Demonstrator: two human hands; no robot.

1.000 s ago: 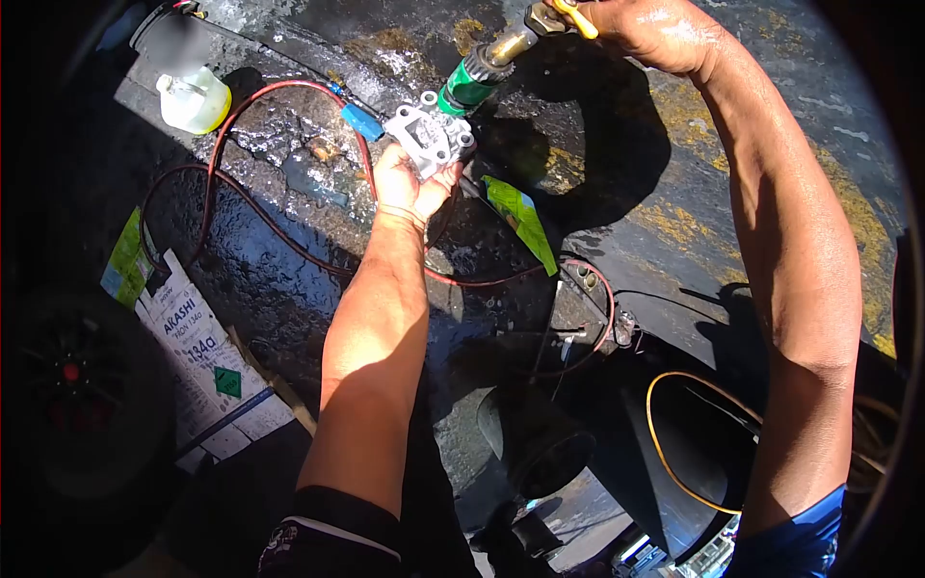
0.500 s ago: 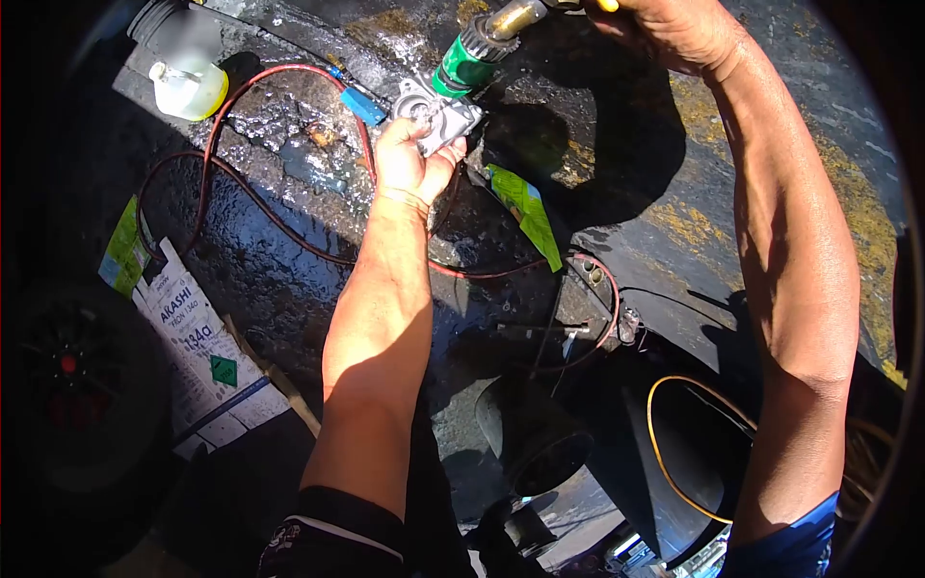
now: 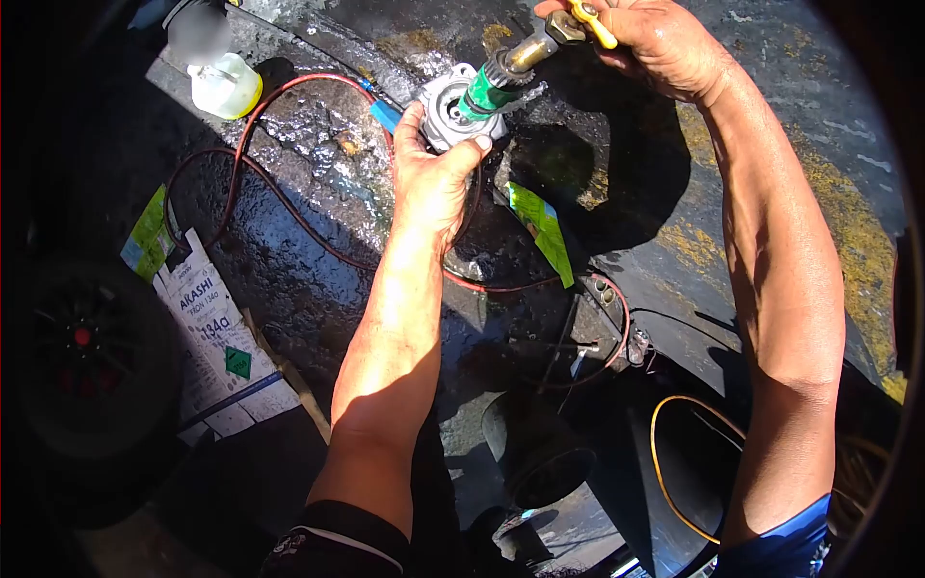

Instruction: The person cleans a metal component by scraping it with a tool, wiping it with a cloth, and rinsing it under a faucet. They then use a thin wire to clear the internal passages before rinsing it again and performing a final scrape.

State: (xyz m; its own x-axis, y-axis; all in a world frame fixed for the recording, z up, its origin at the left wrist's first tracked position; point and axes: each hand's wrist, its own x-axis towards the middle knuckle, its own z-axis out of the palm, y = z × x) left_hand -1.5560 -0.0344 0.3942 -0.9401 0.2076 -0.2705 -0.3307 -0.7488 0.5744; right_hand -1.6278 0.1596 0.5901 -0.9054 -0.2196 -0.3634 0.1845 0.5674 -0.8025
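My left hand (image 3: pixel 434 178) grips a round silver metal housing (image 3: pixel 445 114) at its lower edge, thumb and fingers on the rim. A green hose fitting (image 3: pixel 485 96) points down onto the housing's face, joined to a brass tap (image 3: pixel 530 53). At the upper right my right hand (image 3: pixel 650 43) is closed around the tap's yellow lever (image 3: pixel 593 23). Some water shows beside the fitting's end. Whether the fitting touches the housing cannot be made out.
A red hose (image 3: pixel 252 120) loops over wet ground by a blue connector (image 3: pixel 385 116). A bottle with yellow liquid (image 3: pixel 226 89) stands upper left, a flattened AKASHI carton (image 3: pixel 217 337) lies left, and green leaf-like sheets (image 3: pixel 541 231) lie near my left hand. A black cylinder (image 3: pixel 540 448) is below.
The housing has turned so its round face shows more, and my left hand has shifted its grip on the rim. The fitting now covers the housing's middle. The whole view has shifted slightly.
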